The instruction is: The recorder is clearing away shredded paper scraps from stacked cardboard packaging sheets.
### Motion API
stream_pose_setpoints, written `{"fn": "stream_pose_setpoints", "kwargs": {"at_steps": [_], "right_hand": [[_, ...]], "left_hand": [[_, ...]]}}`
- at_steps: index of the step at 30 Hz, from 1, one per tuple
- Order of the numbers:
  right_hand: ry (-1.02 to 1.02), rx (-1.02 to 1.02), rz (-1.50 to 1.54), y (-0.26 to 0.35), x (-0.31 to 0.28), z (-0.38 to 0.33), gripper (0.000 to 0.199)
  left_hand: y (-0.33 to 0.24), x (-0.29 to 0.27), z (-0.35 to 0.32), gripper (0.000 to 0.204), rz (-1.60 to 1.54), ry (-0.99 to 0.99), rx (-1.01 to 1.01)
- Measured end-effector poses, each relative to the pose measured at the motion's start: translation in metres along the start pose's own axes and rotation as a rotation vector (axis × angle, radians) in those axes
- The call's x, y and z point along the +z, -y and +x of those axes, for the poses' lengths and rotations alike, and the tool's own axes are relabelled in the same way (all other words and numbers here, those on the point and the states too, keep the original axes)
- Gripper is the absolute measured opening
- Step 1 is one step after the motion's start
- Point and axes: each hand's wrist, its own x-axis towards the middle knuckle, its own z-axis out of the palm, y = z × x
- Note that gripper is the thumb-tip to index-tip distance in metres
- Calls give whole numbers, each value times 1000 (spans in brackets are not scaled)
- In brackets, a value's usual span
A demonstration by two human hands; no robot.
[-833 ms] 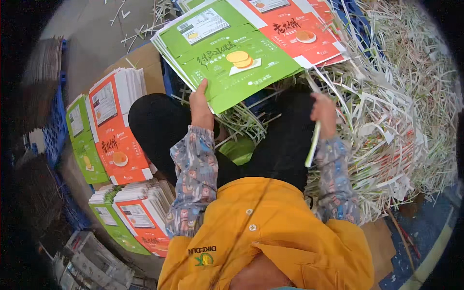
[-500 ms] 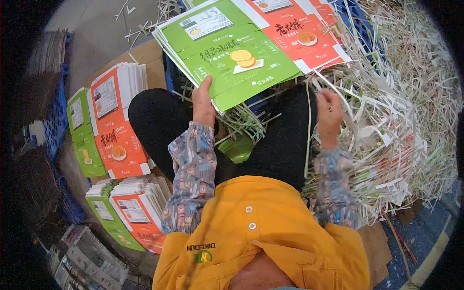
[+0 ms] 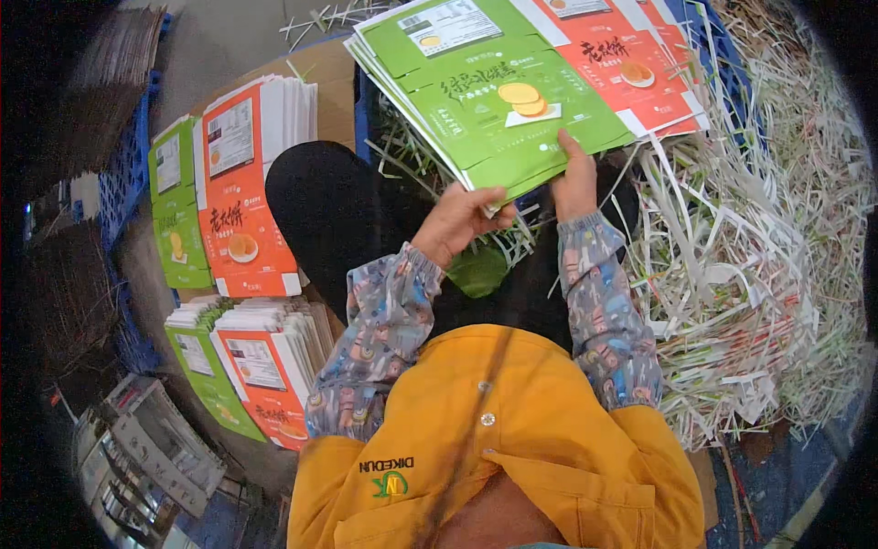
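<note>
A stack of flat green carton sheets (image 3: 498,91) with a picture of round cakes lies in front of me, over red-orange sheets (image 3: 631,64) of the same kind. My left hand (image 3: 457,220) grips the near edge of the green stack from below. My right hand (image 3: 574,178) rests on the same edge a little to the right, fingers on the top green sheet. Both forearms wear patterned sleeve covers over a yellow jacket.
A big heap of white paper trimmings (image 3: 759,247) fills the right side. To my left stand piles of sorted sheets: orange (image 3: 242,192) and green (image 3: 174,206) further off, more orange (image 3: 265,361) and green (image 3: 206,371) nearer. A blue crate (image 3: 123,174) sits far left.
My right hand let go of the thin strip it held out to the right and came in onto the green stack's edge. My left hand slid along that edge.
</note>
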Motion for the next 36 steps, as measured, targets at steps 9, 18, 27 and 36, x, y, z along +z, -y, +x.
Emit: {"fn": "stream_pose_setpoints", "kwargs": {"at_steps": [9, 18, 27, 36], "right_hand": [[-138, -184, -152, 43, -1, 0, 33], [-204, -283, -173, 39, -28, 0, 27], [-239, -229, -92, 22, -23, -8, 26], [-236, -189, -102, 15, -27, -9, 31]], "left_hand": [[14, 15, -25, 16, 194, -40, 37], [36, 69, -27, 24, 144, -138, 84], [37, 43, -19, 16, 306, -201, 104], [33, 21, -18, 14, 393, -192, 22]]}}
